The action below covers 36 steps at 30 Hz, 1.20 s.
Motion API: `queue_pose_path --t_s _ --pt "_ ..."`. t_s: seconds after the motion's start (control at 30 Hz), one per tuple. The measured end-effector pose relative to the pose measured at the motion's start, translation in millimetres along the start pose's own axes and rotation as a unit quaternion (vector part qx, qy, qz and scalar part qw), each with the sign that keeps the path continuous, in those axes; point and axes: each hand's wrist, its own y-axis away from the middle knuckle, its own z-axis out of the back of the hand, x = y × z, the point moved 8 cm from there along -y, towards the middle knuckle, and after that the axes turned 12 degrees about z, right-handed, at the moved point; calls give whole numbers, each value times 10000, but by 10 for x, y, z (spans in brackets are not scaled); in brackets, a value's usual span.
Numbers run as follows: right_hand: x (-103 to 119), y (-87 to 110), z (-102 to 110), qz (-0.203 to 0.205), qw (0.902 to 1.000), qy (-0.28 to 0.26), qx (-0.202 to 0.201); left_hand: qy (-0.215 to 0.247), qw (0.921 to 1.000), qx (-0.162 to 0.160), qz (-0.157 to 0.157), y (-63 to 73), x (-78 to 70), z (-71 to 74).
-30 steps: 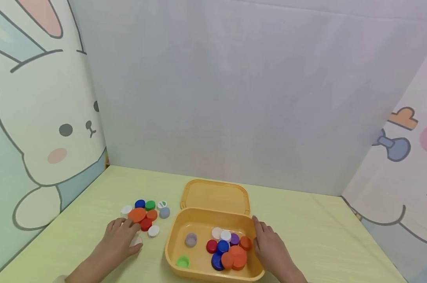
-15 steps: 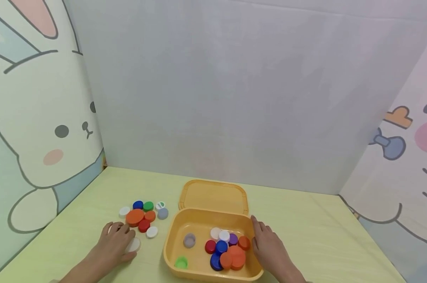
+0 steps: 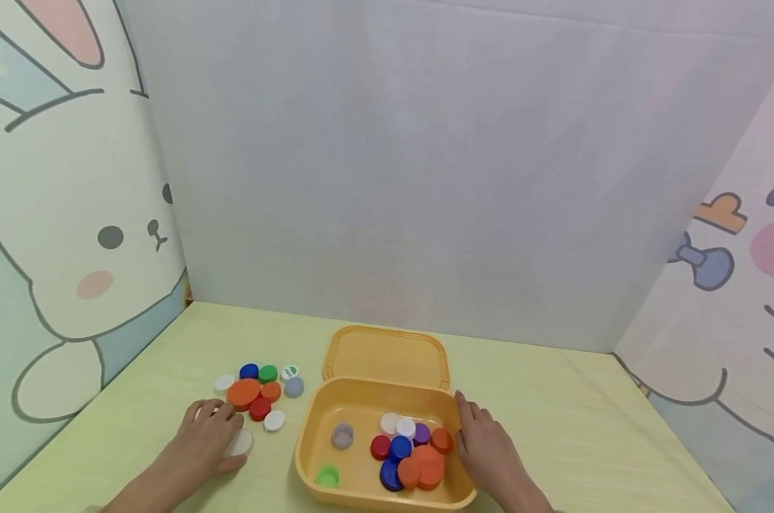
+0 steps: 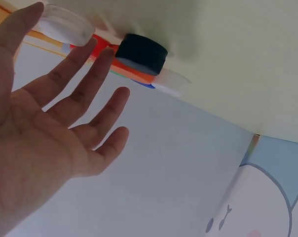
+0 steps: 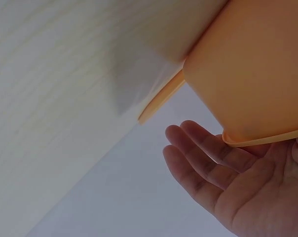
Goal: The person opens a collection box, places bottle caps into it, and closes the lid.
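Beside a cluster of loose bottle caps, my left hand (image 3: 197, 445) pinches a large white cap (image 3: 239, 443) between thumb and index finger. The left wrist view shows that white cap (image 4: 65, 24) at the thumb and index tips, the other fingers loosely spread. A dark cap (image 4: 141, 54) stands just beyond those fingertips; my hand hides it in the head view. My right hand (image 3: 492, 452) holds the right rim of the yellow plastic box (image 3: 306, 442), its fingers (image 5: 193, 170) along the outside. Inside the box lie several caps, including a green cap (image 3: 327, 476) and a grey cap (image 3: 342, 436).
Behind the box lies its yellow lid (image 3: 387, 353). A large orange cap (image 3: 243, 394), a red cap (image 3: 260, 408), a small white cap (image 3: 274, 420) and several others lie left of the box. A pale curtain (image 3: 399, 178) closes the table's back.
My left hand has drawn slightly back and left, and the large white cap has shifted a little with it. My right hand stays at the box rim. The head view has turned slightly.
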Motion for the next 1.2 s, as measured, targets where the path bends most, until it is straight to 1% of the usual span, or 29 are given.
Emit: queue_pose_path --t_s 0.1,0.17,0.3,0.4,0.47,0.53,0.63,0.73,0.83,0.9,1.0,1.13,1.2 --pt "-2 -2 2 11 10000 11 -32 -42 9998 -205 -72 -10 -24 79" --pt "2 0 9 38 10000 19 -57 -68 9991 -407 -131 -18 -47 151" --pt "13 5 16 88 9999 -25 -67 -32 9961 -842 -255 -38 -107 340" --pt "12 5 9 66 9999 -76 -57 83 9915 -1225 -422 -66 -172 516" --pt "11 4 6 49 9999 -117 -57 187 9868 -1495 -588 -88 -234 630" --pt "9 1 4 45 9999 -139 -62 262 9822 -1700 -749 -107 -307 732" --pt "8 -7 1 36 9999 -135 -77 362 9778 -1842 -934 -141 -443 844" --pt "13 -14 -3 49 9999 -110 -74 379 9787 -1732 -1037 -179 -597 893" --pt "14 -13 -5 44 9999 -106 -47 408 9835 -1378 -1099 -218 -753 868" --pt "16 -10 -5 57 9999 -111 -24 453 9868 -1096 -1103 -240 -852 823" --pt "14 -5 -6 44 9999 -117 2 587 9897 -731 -1083 -260 -994 738" --pt "17 0 2 33 9999 -141 -18 798 9879 -480 -1238 -248 -1187 620" --pt "20 6 16 67 9998 -149 -93 768 9872 -348 -1355 -230 -1288 559"
